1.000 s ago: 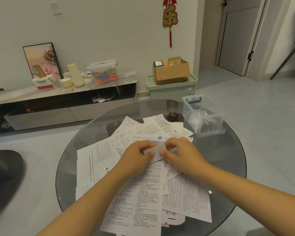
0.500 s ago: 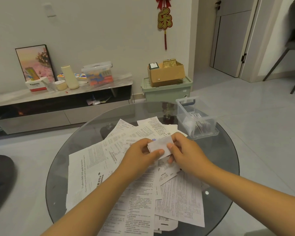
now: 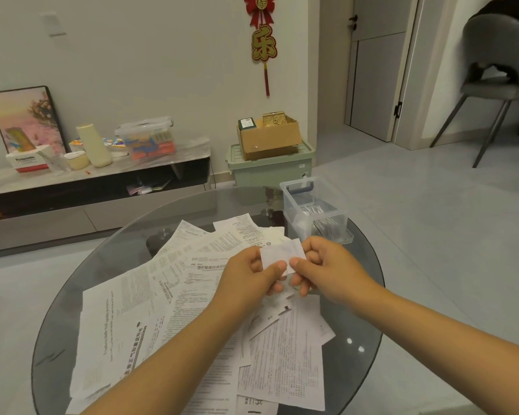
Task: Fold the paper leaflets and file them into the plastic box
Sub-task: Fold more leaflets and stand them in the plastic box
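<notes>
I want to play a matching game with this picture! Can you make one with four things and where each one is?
Things:
1. folded leaflet
2. clear plastic box
3. cardboard box
4. unfolded leaflets

Places:
A. on the green storage bin
B. spread flat over the glass table
C. pinched between left hand and right hand
D. at the table's far right edge

Pairs: 1-C, 2-D, 3-A, 4-B

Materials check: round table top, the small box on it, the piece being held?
Table top: looks like tinted glass, glossy; floor shows through, lights reflect. Small box: clear plastic, contents visible through its walls. Folded leaflet: thin matte white paper, pinched by both hands.
</notes>
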